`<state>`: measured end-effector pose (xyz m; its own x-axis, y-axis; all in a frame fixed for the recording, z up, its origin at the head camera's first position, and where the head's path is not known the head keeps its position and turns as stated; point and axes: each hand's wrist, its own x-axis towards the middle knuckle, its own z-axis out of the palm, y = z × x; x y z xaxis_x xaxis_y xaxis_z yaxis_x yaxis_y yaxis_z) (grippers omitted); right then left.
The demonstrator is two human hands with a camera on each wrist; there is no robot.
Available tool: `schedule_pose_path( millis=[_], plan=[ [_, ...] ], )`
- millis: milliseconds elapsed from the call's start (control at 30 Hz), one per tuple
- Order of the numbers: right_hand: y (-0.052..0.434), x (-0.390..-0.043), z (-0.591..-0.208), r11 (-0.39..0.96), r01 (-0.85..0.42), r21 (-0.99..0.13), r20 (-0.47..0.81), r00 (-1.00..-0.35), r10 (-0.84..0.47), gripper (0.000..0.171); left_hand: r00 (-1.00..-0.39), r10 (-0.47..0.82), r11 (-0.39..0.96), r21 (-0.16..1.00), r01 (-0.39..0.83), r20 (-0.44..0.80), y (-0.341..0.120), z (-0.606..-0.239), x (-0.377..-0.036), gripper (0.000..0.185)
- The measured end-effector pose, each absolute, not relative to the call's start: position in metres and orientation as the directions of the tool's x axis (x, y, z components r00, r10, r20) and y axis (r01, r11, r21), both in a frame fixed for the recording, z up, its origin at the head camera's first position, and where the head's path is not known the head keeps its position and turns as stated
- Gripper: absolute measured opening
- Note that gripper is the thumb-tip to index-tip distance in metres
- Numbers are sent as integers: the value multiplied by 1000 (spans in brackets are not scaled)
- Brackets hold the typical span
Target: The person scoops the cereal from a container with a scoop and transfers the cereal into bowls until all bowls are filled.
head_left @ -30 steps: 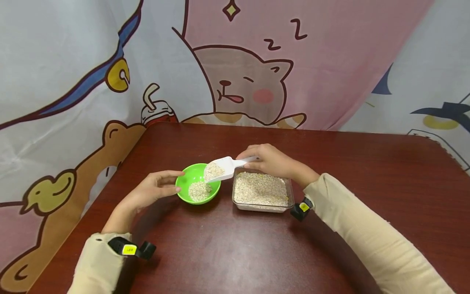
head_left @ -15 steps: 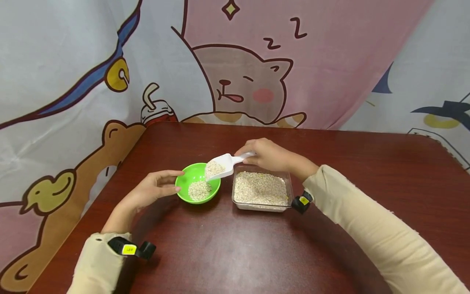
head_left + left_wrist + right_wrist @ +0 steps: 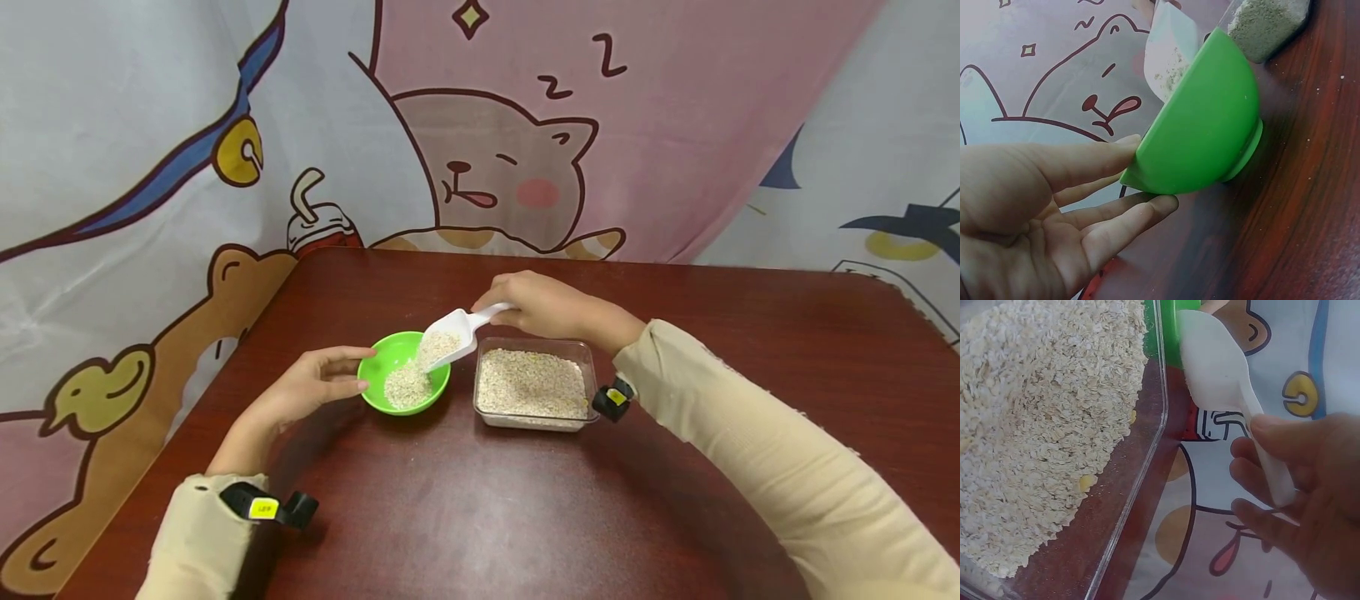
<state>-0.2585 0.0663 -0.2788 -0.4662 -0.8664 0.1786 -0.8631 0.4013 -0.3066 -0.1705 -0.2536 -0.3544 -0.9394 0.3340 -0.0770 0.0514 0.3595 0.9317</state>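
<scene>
My left hand [image 3: 306,387] holds the side of a green bowl [image 3: 1210,125], thumb and fingertips against its rim and outer wall. The bowl stands upright on the table with a small heap of oats [image 3: 407,387] inside. My right hand [image 3: 542,305] grips the handle of a white scoop [image 3: 1213,356]. The scoop tilts down over the bowl's right side, and oats slide from its mouth toward the heap. In the right wrist view the scoop's underside hides its load. A clear rectangular container [image 3: 536,423], well filled with oat flakes, stands right of the bowl, below my right forearm.
A dark red-brown wooden table [image 3: 480,508] carries everything. Behind it hangs a curtain [image 3: 675,125] printed with cartoon animals. Each wrist bears a black camera mount [image 3: 613,398] with a yellow label.
My right hand has lifted and shifted slightly left, tilting the scoop more steeply. Oats now run from it, and the heap has grown a little. My left hand and the bowl hold still.
</scene>
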Motion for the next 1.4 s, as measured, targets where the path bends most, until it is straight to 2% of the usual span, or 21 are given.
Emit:
schedule_pose_path(
  millis=[800, 1000, 1267, 1400],
  plan=[
    [31, -249, -264, 479, -869, -123, 55, -488, -871, 25, -940, 331, 368, 928, 51, -80, -252, -353, -169, 49],
    [21, -245, -262, 462, -884, -71, 55, -466, -883, 24, -941, 330, 366, 929, 52, -77, -253, -353, -170, 49],
    [14, -240, -264, 425, -900, -94, 67, -432, -899, 34, -941, 331, 359, 932, 55, -72, -253, -354, -169, 49],
    [12, -236, -265, 399, -914, -67, 79, -404, -911, 31, -941, 330, 356, 933, 52, -73, -253, -354, -169, 49]
  ],
)
